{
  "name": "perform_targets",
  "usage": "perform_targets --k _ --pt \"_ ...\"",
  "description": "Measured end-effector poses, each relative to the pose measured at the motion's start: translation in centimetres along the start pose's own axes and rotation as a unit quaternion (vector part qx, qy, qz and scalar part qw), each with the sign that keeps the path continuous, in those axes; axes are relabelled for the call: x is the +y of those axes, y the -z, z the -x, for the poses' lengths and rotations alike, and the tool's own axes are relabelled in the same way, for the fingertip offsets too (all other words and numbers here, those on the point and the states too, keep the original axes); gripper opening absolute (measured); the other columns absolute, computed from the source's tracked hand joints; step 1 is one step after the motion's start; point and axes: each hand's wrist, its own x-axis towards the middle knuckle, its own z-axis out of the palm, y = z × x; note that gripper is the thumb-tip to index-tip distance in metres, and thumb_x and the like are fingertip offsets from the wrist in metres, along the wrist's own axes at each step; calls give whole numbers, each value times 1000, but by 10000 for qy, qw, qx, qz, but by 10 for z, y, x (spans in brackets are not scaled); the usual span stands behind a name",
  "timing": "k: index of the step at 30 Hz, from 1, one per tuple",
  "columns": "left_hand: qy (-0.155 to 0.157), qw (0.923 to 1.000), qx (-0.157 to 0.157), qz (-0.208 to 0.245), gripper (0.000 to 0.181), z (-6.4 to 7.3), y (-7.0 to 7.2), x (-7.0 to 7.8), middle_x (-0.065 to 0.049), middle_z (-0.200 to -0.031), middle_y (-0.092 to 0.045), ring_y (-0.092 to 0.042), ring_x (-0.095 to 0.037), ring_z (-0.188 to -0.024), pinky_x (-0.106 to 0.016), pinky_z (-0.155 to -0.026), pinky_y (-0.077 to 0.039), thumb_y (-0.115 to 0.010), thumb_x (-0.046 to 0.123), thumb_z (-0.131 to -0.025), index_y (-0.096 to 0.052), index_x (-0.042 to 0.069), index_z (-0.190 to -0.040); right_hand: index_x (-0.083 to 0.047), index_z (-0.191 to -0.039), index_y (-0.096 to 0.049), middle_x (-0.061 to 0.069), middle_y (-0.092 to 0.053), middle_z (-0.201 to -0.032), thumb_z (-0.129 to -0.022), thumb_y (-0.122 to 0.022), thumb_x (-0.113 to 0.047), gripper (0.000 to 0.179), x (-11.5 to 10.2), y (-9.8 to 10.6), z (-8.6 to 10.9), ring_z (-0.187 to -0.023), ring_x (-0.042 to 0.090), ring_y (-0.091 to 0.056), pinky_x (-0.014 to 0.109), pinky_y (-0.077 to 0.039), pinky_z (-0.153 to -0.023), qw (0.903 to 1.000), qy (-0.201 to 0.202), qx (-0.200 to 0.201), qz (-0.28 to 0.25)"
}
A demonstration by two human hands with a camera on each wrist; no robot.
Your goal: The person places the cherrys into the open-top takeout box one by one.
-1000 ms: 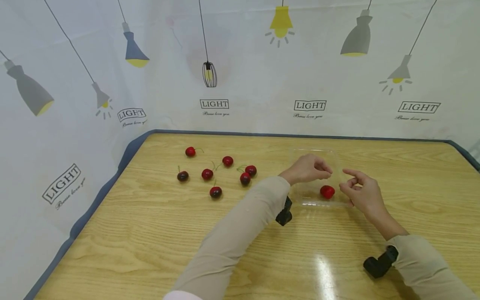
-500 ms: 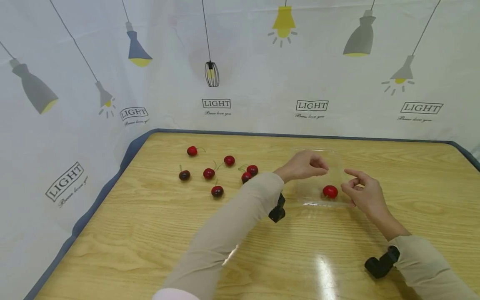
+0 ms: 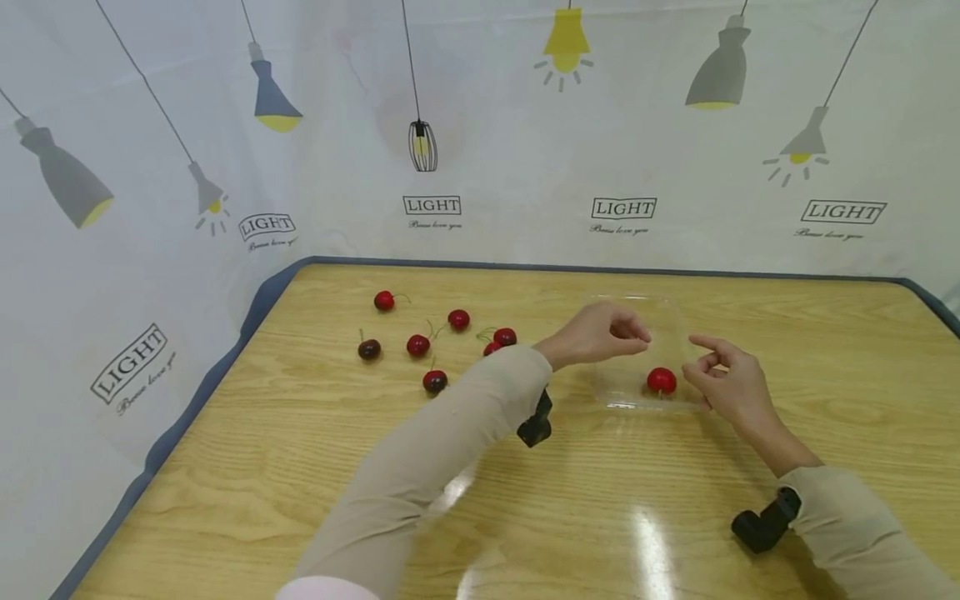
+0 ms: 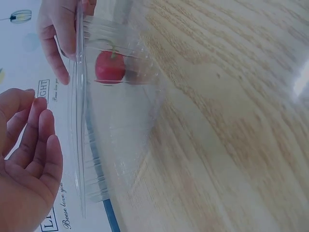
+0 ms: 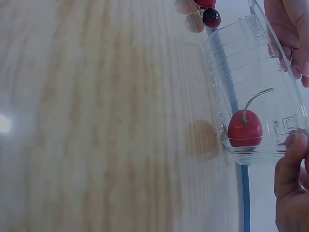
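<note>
A clear plastic box (image 3: 622, 405) stands on the table with one red cherry (image 3: 662, 381) inside, near its front right corner. The right wrist view shows this cherry's green stem (image 5: 251, 104) pointing up. My right hand (image 3: 737, 390) grips the box's right rim between thumb and fingers. Over the box's left part hovers my left hand (image 3: 600, 336), fingers loosely bent and fingertips close to the thumb; nothing shows between them in the left wrist view. Several cherries (image 3: 417, 346) with stems lie loose left of the box. My left sleeve partly covers one cherry (image 3: 492, 349).
The wooden table (image 3: 300, 467) has a blue edge along the back and left. Behind it hangs a white cloth (image 3: 510, 150) printed with lamps. A black wrist camera (image 3: 536, 423) sits at my left cuff, another camera (image 3: 765, 523) at my right.
My left hand has drawn left, away from the cherry in the box. That cherry has rolled slightly and settled. My right hand stays at the box's rim.
</note>
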Motion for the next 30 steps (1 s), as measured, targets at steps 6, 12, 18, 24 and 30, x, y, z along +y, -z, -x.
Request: perform_targets --k 6,12,18,24,30 --pt "-328 9993 181 51 11 2 -5 0 4 -82 -60 -54 -1 -71 -11 -66 -42 -61 15 -84 -64 7 -92 7 -129 -37 11 -46 -80 -87 -50 -8 47 0 1 0 -49 8 -48 27 -45 -41 10000 41 -32 85" --pt "-610 9976 322 65 11 6 -10 -2 3 -83 -60 -54 -2 -71 -10 -67 -42 -61 14 -84 -64 7 -92 8 -129 -37 10 -46 -79 -87 -51 -7 47 -1 1 0 -49 8 -48 26 -45 -41 10000 60 -37 27" --pt "-697 9964 475 64 13 10 -10 -5 2 -84 -61 -54 -3 -71 -10 -67 -42 -61 13 -84 -64 6 -94 7 -129 -37 10 -45 -79 -87 -51 -7 46 -2 0 1 -47 7 -44 26 -45 -41 10000 32 -12 29" --pt "-846 9931 764 280 15 17 -8 -12 2 -78 -59 -53 -4 -67 -13 -64 -44 -62 13 -84 -64 4 -95 6 -129 -38 11 -44 -80 -87 -52 -7 46 -2 0 1 -46 6 -43 25 -44 -41 9999 6 40 114" --pt "-904 9865 1252 545 12 27 -7 -17 2 -77 -58 -52 -5 -65 -16 -60 -45 -63 12 -83 -65 5 -92 6 -129 -38 10 -44 -80 -87 -51 -6 46 -2 -1 1 -46 6 -42 26 -44 -41 10000 -23 34 83"
